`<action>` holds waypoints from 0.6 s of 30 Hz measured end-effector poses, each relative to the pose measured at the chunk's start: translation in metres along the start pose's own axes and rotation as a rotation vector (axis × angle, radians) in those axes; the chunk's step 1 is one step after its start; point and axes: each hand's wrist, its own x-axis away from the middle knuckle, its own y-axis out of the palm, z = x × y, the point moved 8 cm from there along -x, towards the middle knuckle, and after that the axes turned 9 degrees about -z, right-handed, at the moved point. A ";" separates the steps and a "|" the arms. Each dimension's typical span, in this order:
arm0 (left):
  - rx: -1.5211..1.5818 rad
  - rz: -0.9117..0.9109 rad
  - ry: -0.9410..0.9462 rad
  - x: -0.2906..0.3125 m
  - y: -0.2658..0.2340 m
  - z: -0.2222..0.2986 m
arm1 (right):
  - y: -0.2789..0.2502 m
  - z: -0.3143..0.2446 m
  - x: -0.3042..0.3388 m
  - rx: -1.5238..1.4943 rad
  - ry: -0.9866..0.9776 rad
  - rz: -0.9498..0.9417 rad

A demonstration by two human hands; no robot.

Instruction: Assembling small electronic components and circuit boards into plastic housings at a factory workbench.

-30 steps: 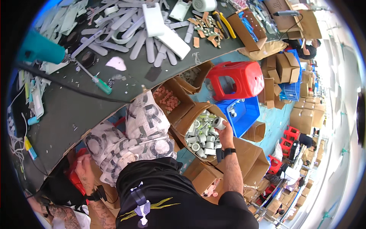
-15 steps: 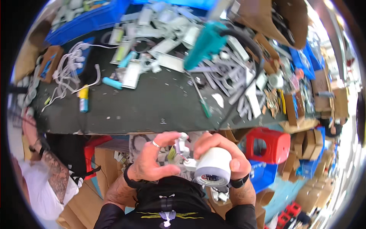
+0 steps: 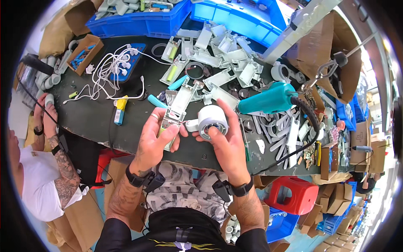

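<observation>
Above the near edge of the table, my left hand [image 3: 153,138] is closed on a small white shell part with a yellow-green cell [image 3: 162,131] in it, mostly hidden by the fingers. My right hand [image 3: 230,153] grips a white round housing [image 3: 211,112] with a short neck, its thumb pressed on the dark centre of the ring-shaped face. Thin reddish wires link the neck to the part at my left hand. Just beyond my left fingers lies an open white half-shell [image 3: 183,98].
A teal electric screwdriver [image 3: 268,98] hangs at the right over grey strips. White shells [image 3: 222,77] heap at the back before blue bins [image 3: 142,25]. Tangled white cables [image 3: 103,80] and a yellow-blue tube [image 3: 120,111] lie left. A co-worker's arm [image 3: 58,164] is far left; a red stool [image 3: 294,195] stands right.
Both hands have moved forward from over my lap to above the table edge, carrying the wired parts. The round housing's face has turned upward, and my right thumb now presses on it.
</observation>
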 end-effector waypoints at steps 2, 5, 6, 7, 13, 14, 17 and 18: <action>-0.014 0.008 0.005 -0.003 -0.001 -0.003 | 0.003 -0.012 0.006 0.231 -0.052 0.116; 0.021 0.030 0.025 -0.005 0.000 -0.003 | -0.006 -0.011 0.012 0.347 -0.114 0.150; -0.024 0.031 0.042 -0.003 -0.001 -0.002 | -0.008 -0.011 0.013 0.436 -0.135 0.147; -0.068 0.035 0.061 -0.001 0.000 0.000 | -0.010 -0.012 0.013 0.452 -0.167 0.158; -0.052 0.086 0.026 0.003 -0.004 -0.004 | -0.008 -0.004 0.016 0.460 -0.113 0.023; -0.065 0.091 0.021 0.003 -0.004 -0.004 | -0.009 -0.005 0.016 0.459 -0.111 0.025; -0.030 0.109 0.068 0.004 -0.004 -0.001 | -0.007 -0.004 0.017 0.603 -0.082 0.016; -0.035 0.112 0.066 0.005 -0.003 -0.001 | -0.007 -0.005 0.017 0.596 -0.095 0.021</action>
